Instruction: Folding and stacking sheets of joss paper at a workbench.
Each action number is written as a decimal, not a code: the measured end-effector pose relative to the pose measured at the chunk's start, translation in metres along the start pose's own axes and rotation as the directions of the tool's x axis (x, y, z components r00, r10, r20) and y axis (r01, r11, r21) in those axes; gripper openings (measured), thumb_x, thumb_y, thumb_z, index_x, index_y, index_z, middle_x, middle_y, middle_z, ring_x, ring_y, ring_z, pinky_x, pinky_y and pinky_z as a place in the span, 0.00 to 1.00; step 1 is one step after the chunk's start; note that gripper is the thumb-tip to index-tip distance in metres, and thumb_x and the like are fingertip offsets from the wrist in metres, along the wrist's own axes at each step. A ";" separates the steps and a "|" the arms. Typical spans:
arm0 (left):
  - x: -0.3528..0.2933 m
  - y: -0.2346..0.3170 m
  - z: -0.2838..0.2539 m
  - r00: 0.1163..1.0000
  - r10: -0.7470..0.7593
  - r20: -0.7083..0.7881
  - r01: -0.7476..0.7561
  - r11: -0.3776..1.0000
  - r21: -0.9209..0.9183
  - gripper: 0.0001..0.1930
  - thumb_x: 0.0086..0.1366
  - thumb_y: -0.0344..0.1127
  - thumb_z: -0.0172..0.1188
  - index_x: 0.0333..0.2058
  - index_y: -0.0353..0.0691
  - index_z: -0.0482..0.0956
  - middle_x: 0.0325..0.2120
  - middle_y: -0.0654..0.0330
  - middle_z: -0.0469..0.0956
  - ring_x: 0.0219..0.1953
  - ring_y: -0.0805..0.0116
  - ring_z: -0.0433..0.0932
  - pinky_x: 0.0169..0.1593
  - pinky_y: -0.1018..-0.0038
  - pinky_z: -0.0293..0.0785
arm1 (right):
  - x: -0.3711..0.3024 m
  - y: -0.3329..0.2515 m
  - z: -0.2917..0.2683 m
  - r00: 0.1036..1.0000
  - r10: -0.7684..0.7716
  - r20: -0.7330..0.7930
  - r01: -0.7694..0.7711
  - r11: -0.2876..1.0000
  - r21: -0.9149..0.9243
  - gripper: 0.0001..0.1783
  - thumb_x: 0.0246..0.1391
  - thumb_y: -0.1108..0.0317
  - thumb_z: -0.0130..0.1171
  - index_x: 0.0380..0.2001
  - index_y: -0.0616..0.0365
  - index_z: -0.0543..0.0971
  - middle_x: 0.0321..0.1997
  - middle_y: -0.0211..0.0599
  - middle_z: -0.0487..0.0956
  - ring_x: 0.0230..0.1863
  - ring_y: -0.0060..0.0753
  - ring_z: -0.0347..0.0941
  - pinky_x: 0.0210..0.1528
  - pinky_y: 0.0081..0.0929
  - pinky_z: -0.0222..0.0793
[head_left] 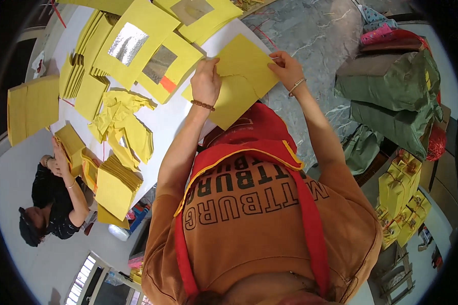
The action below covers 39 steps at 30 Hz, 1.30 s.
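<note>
A yellow sheet of paper (239, 57) spans the gap between my two hands above the table's near edge. My left hand (205, 84) is closed on its left side, with a beaded bracelet at the wrist. My right hand (287, 70) pinches the right edge between thumb and fingers. An uneven line, a tear or a crease, crosses the paper, and its lower corner hangs over my red apron (254, 133). Left of my left hand lie yellow sheets with a silver square (128, 43) and a grey-gold square with an orange patch (159, 65).
Stacked yellow paper (76, 76) and crumpled yellow paper (121, 122) cover the white table (163, 119). Another person (56, 198) works at the far left beside a yellow stack (118, 185). Green wrapped bundles (387, 84) and tied yellow packets (399, 198) stand at the right.
</note>
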State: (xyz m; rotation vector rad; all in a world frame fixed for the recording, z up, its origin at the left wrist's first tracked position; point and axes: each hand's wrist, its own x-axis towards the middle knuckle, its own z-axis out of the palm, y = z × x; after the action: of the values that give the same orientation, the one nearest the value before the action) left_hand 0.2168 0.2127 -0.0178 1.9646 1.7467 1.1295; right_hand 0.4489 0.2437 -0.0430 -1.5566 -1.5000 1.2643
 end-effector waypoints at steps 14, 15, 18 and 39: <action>-0.003 -0.015 0.012 0.999 -0.005 0.036 0.003 0.998 0.063 0.14 0.50 0.20 0.50 0.37 0.37 0.75 0.29 0.52 0.72 0.28 0.54 0.74 0.30 0.66 0.72 | -0.001 0.003 0.006 0.991 -0.100 -0.086 0.080 0.973 -0.218 0.12 0.43 0.70 0.58 0.35 0.61 0.75 0.28 0.35 0.77 0.30 0.23 0.73 0.34 0.20 0.68; -0.003 -0.015 0.011 0.999 -0.008 0.042 0.005 0.998 0.067 0.14 0.50 0.20 0.50 0.37 0.37 0.75 0.29 0.52 0.72 0.28 0.53 0.74 0.30 0.66 0.73 | -0.001 0.002 0.007 0.990 -0.104 -0.098 0.079 0.970 -0.229 0.13 0.42 0.69 0.57 0.34 0.60 0.75 0.29 0.38 0.77 0.31 0.31 0.73 0.35 0.25 0.68; -0.002 -0.015 0.013 0.998 -0.022 0.051 0.019 0.997 0.075 0.14 0.50 0.20 0.49 0.36 0.37 0.74 0.30 0.52 0.72 0.28 0.53 0.74 0.30 0.65 0.73 | 0.000 -0.003 0.008 0.985 -0.138 -0.100 0.099 0.943 -0.318 0.12 0.40 0.68 0.56 0.33 0.58 0.76 0.32 0.41 0.76 0.33 0.40 0.73 0.36 0.31 0.68; -0.071 -0.013 -0.090 0.971 0.042 -0.235 0.048 0.930 0.364 0.08 0.46 0.30 0.55 0.29 0.40 0.74 0.27 0.57 0.74 0.28 0.58 0.71 0.30 0.67 0.67 | 0.000 -0.010 0.019 0.801 -0.464 0.379 0.541 0.287 -0.791 0.27 0.42 0.75 0.51 0.47 0.37 0.70 0.53 0.23 0.67 0.51 0.38 0.63 0.45 0.36 0.66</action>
State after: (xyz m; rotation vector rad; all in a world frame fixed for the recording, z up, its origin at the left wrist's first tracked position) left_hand 0.1475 0.1244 0.0067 2.0991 2.2269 1.1450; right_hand 0.4272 0.2418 -0.0404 -1.3037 -2.6808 0.0570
